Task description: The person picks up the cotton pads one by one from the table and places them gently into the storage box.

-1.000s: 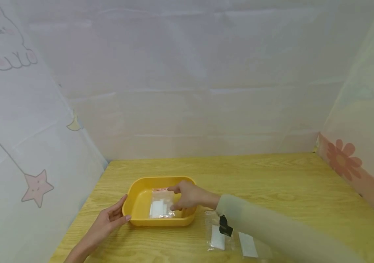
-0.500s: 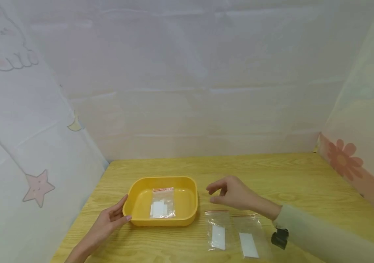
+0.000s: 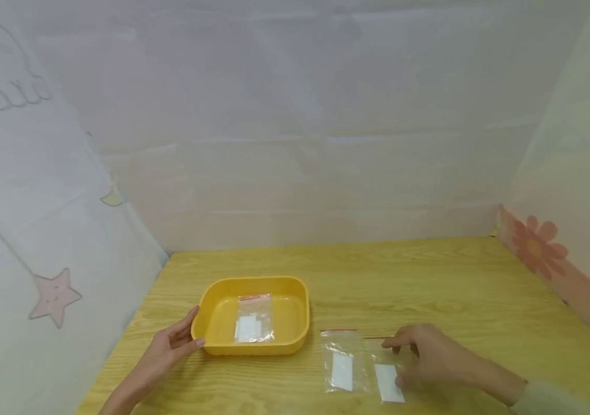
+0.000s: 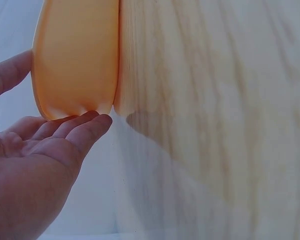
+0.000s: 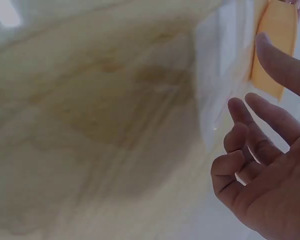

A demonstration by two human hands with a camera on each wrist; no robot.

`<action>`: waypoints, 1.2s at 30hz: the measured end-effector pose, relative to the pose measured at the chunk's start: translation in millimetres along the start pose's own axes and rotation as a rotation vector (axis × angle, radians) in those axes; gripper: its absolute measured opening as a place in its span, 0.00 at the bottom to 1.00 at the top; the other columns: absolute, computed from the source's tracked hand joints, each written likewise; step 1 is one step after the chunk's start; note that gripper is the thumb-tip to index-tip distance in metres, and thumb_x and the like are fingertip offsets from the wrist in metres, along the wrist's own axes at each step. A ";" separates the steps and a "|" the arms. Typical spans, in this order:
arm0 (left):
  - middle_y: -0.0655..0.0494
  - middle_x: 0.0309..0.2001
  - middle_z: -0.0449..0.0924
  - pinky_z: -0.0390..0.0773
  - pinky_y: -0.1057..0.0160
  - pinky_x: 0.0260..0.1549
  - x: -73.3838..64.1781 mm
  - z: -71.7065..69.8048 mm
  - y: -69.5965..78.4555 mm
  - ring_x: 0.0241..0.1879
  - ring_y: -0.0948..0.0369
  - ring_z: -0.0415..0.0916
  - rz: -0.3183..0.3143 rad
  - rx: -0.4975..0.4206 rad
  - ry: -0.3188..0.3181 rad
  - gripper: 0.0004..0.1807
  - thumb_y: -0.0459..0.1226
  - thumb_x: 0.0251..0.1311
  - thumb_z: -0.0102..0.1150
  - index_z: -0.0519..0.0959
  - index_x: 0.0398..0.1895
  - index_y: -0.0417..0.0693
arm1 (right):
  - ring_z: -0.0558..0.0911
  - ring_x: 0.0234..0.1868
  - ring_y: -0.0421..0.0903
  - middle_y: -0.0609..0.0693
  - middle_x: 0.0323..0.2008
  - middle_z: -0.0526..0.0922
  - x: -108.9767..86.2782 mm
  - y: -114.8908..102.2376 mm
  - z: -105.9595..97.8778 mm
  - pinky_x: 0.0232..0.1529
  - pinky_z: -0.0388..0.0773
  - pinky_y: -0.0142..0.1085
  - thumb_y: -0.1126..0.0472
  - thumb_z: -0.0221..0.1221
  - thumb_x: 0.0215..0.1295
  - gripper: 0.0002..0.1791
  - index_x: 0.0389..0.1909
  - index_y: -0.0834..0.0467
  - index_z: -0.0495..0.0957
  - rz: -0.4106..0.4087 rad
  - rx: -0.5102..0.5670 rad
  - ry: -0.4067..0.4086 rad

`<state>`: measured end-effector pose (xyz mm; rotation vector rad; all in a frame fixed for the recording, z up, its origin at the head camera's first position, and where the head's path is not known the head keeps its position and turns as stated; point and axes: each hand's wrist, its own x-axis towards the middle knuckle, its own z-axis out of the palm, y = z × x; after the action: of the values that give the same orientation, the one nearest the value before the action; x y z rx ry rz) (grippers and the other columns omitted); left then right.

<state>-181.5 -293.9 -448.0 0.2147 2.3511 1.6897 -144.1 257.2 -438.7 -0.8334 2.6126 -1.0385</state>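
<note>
A yellow plastic tray (image 3: 295, 323) stands on the left of the table, holding a clear zip bag (image 3: 254, 318) with white pieces inside. My left hand (image 3: 164, 353) touches the tray's left end; in the left wrist view its thumb reaches the rim and its fairly straight fingers (image 4: 92, 125) lie against the end wall. To the right of the tray lie two more clear zip bags, one left (image 3: 342, 369) and one right (image 3: 388, 381), each with a white rectangle inside. My right hand (image 3: 437, 353) hovers at the right bag, partly covering it, thumb and fingers apart.
The wood-grain table (image 3: 404, 271) runs back to a pale sheet wall (image 3: 295, 144). Printed side sheets bound it, with a star (image 3: 55, 297) at left and a flower (image 3: 537, 246) at right.
My right hand has left the bag in the tray, moved right past the tray, and come down over the rightmost bag. My left hand stays at the tray.
</note>
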 end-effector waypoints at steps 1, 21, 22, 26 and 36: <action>0.40 0.81 0.49 0.80 0.60 0.59 0.1 0.2 0.2 0.74 0.40 0.63 0.000 0.000 -0.002 0.45 0.40 0.75 0.64 0.50 0.86 0.42 | 0.76 0.35 0.37 0.43 0.45 0.83 -4.3 2.4 0.8 0.33 0.77 0.32 0.49 0.81 0.54 0.34 0.58 0.62 0.86 0.009 -0.024 -0.012; 0.40 0.81 0.50 0.79 0.61 0.59 0.0 0.8 1.7 0.74 0.40 0.62 0.006 -0.013 0.005 0.45 0.40 0.74 0.64 0.50 0.85 0.41 | 0.64 0.33 0.41 0.49 0.42 0.71 -12.9 32.9 -14.8 0.28 0.66 0.31 0.55 0.80 0.54 0.39 0.65 0.67 0.81 0.033 -0.116 0.005; 0.40 0.81 0.50 0.79 0.61 0.59 0.1 0.9 1.6 0.74 0.40 0.62 0.005 -0.014 0.007 0.45 0.40 0.74 0.65 0.50 0.85 0.42 | 0.65 0.33 0.41 0.50 0.42 0.71 -10.5 35.1 -16.9 0.28 0.66 0.31 0.55 0.80 0.54 0.39 0.65 0.67 0.80 0.032 -0.113 0.000; 0.40 0.81 0.49 0.79 0.60 0.59 0.5 0.9 0.8 0.74 0.40 0.63 0.005 -0.011 0.005 0.45 0.40 0.74 0.65 0.50 0.85 0.42 | 0.64 0.35 0.43 0.51 0.43 0.71 -1.5 41.8 -22.9 0.29 0.64 0.32 0.55 0.78 0.58 0.39 0.67 0.68 0.78 0.014 -0.084 -0.018; 0.38 0.81 0.50 0.80 0.59 0.58 0.7 0.2 -1.3 0.73 0.39 0.64 0.000 -0.003 -0.003 0.45 0.41 0.75 0.64 0.50 0.86 0.42 | 0.64 0.36 0.47 0.53 0.42 0.69 0.5 47.8 -10.9 0.30 0.63 0.32 0.49 0.80 0.55 0.43 0.67 0.68 0.78 0.010 -0.005 0.074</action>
<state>-182.1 -293.9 -449.3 0.2161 2.3465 1.6910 -169.2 291.4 -463.4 -0.7975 2.6778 -1.0809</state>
